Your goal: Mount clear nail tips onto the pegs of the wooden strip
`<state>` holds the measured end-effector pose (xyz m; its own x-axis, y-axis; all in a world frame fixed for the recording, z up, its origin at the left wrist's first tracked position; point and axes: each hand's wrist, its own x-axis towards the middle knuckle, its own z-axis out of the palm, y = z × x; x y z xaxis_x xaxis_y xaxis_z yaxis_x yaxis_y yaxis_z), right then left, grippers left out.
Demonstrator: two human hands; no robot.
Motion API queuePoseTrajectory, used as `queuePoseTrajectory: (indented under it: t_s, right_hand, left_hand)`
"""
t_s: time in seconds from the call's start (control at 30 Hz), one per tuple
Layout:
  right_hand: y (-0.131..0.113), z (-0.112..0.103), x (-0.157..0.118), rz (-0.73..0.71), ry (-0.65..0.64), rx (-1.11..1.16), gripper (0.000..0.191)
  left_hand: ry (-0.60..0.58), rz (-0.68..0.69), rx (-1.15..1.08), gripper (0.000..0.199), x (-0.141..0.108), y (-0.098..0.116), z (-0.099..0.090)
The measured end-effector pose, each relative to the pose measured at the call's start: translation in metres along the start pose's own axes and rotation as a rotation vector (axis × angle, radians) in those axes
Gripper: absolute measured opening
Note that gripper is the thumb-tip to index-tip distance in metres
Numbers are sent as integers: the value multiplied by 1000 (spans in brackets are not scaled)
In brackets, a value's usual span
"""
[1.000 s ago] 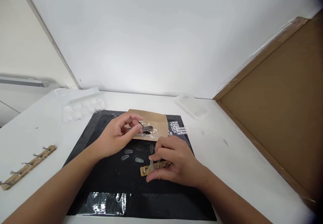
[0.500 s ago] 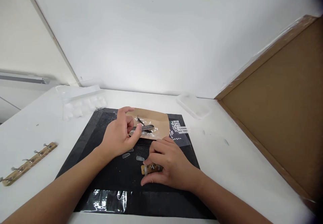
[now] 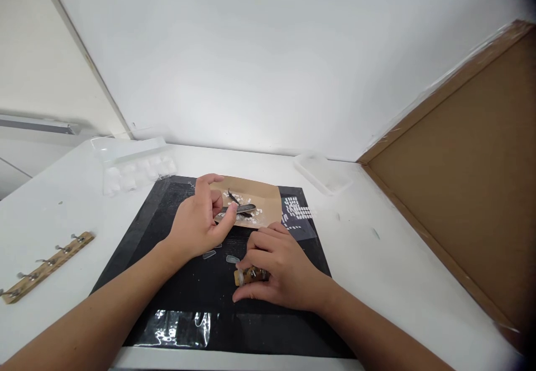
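On a black mat (image 3: 184,287), my right hand (image 3: 280,270) wraps round a small wooden strip with metal clips (image 3: 253,274); thumb and forefinger pinch a clear piece at its left end. My left hand (image 3: 199,217) hovers at the near left edge of a brown paper tray (image 3: 268,195), its index finger raised and the others curled. A dark nail file (image 3: 246,208) shows beside the left thumb, above white bits and dark scraps in the tray. Whether the left fingers grip the file is unclear. Clear nail-shaped pieces (image 3: 232,259) lie between the hands.
A second wooden strip with clips (image 3: 46,268) lies at the left. White pads in clear packaging (image 3: 140,173) are at the back left. A clear tray (image 3: 322,173) stands at the back right, near a sheet of small white tabs (image 3: 298,209). A brown board (image 3: 460,176) borders the right.
The view has shifted slightly. Both hands keep nearly the same poses and places.
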<state>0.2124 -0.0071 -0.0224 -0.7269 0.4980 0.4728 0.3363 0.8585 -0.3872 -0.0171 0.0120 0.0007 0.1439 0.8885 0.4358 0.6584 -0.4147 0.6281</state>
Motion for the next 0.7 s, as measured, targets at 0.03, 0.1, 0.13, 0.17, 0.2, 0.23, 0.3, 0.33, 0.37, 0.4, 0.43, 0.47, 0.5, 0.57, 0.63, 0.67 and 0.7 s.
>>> queuePoseTrajectory:
  t_s: [0.03,0.1,0.13,0.17,0.2,0.23,0.3,0.33,0.37,0.4,0.43,0.47,0.5,0.57,0.63,0.67,0.7]
  right_hand:
    - [0,0,0,-1,-5,3,49]
    - [0,-1,0,0,-14,9,49]
    - [0,-1,0,2,-16,10,49]
    - [-1,-2,1,5,-17,10,49]
    - [-1,-2,1,10,-18,7,48]
    - [-1,-3,1,17,-20,2,48]
    - [-2,-4,1,28,-29,-7,46]
    - [-2,-4,1,32,-34,-10,46]
    - [-2,-5,2,33,-38,-11,46]
    - [-2,-5,2,33,-41,-11,46]
    - [-2,-5,2,32,-42,-9,46]
    - [-2,-5,2,30,-43,-7,47]
    - [-2,-5,2,28,-46,-4,47]
    - [-1,-4,2,24,-53,2,47]
    - [-1,-4,2,25,-59,6,48]
    - [-1,-3,1,28,-61,7,48]
    - [-1,-3,1,30,-63,9,48]
  left_hand:
    - [-2,1,1,49,0,0,0]
    - [-9,1,0,49,0,0,1]
    - [-11,0,0,48,0,0,1]
    - [-13,0,-1,48,0,0,1]
    - [-13,-1,-1,48,1,0,1]
    - [-13,0,0,48,1,0,1]
    - [-15,5,0,47,1,0,1]
    - [-15,6,3,47,0,0,1]
    - [-14,7,8,47,0,0,1]
    - [-12,7,12,47,0,0,1]
    - [-9,7,16,47,0,0,1]
    - [-8,6,19,47,0,0,1]
    - [-8,5,20,47,0,0,1]
    - [-10,2,20,46,0,1,1]
    - [-9,2,22,46,-1,1,1]
    - [-9,4,22,46,-1,0,2]
    - [-10,7,22,46,-1,0,2]
